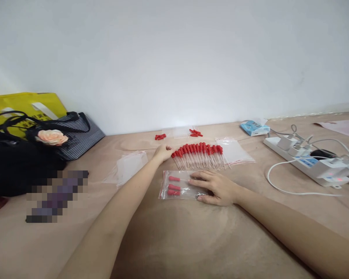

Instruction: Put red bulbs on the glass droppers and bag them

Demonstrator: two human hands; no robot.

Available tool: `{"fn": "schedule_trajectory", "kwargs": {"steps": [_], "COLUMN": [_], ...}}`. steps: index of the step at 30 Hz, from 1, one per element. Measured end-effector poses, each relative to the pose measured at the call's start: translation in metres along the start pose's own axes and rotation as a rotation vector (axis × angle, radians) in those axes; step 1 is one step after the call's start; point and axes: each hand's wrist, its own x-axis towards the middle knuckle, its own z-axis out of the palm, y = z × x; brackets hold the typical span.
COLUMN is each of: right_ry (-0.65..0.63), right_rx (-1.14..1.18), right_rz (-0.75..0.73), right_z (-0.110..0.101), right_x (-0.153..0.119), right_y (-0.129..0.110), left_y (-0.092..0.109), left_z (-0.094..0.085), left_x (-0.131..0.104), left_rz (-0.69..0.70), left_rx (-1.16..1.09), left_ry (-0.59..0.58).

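1 clear bag with 3 red-bulbed droppers lies near centre under the right hand, fingers apart; left hand at left end of 1 dropper row beyond, can't tell if gripping; 2 red piles farther.

I'd say a slide rightward from the left hand's fingertips meets the droppers at once; I can't tell if they touch. Leftward, bare cloth runs past the far side of the loose sachets to the striped bag. Beyond those fingertips, two bulb heaps narrow the way to the wall. The droppers' stems bar the far side of the right hand's fingers, near the pouch under them. Nearer the person, the cloth is open between the forearms; well to the right, the cable loops across.
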Motion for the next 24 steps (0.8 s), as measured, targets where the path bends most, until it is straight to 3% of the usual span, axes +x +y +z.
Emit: {"fn": "schedule_trajectory", "kwargs": {"steps": [7,12,15,18,24], "right_ry": [-0.001,0.005,0.005,0.01,0.011], "right_rx": [0.0,0.008,0.011,0.01,0.01], "right_rz": [-0.004,-0.005,-0.001,-0.002,0.003], "right_z": [-0.001,0.0,0.001,0.002,0.003], "right_x": [0.0,0.0,0.0,-0.001,-0.001], "right_y": [0.0,0.0,0.001,0.001,0.001], "left_y": [0.009,0.008,-0.004,-0.018,-0.025], "left_z": [-0.006,-0.048,-0.079,-0.097,-0.09], "left_x": [-0.007,-0.029,-0.053,-0.078,-0.101], "left_rz": [-0.004,0.091,0.136,0.165,0.147], "left_rx": [-0.147,-0.336,-0.407,-0.479,-0.538], "left_ry": [0.045,0.113,0.199,0.284,0.317]}}
